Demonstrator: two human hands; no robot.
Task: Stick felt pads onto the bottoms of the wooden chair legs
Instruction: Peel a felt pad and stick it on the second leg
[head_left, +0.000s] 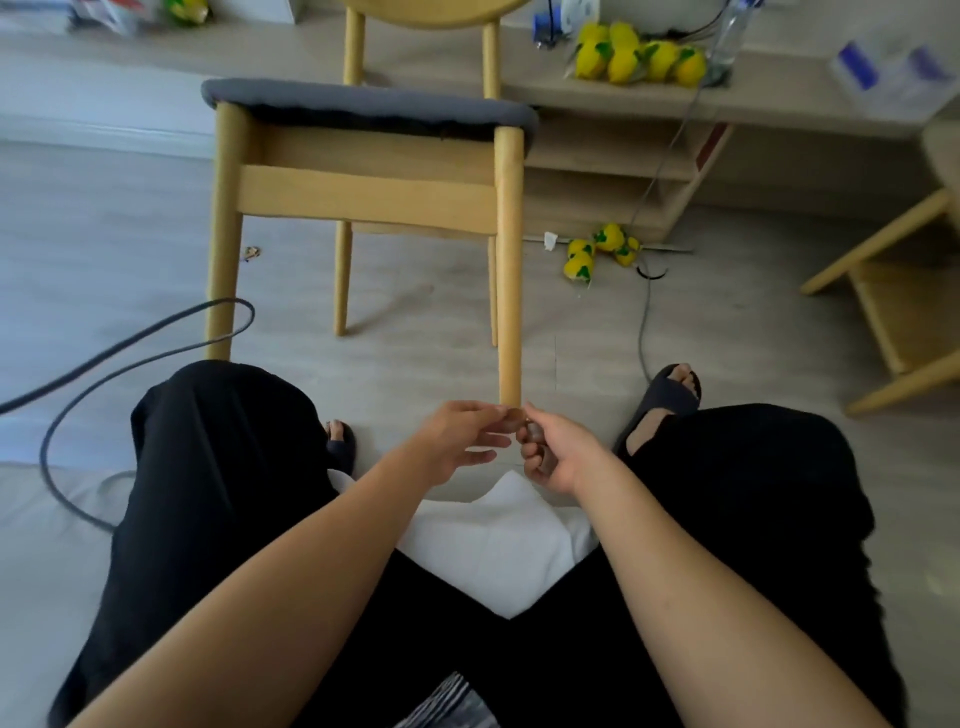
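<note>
A light wooden chair (363, 192) with a grey seat cushion is tipped toward me, its front right leg (509, 270) pointing at my lap. My left hand (457, 441) pinches the tip of that leg between thumb and fingertips. My right hand (550, 452) is curled just right of the leg's end, holding small dark brown felt pads (534, 431) against its fingers. The bottom face of the leg is hidden by my fingers. The front left leg (221, 249) ends behind my left knee.
A black cable (156, 338) loops over the floor at left. Yellow plush fruits (597, 254) lie on the floor by a low wooden shelf (613, 171); more sit on top of it. A second wooden frame (893, 312) stands at right.
</note>
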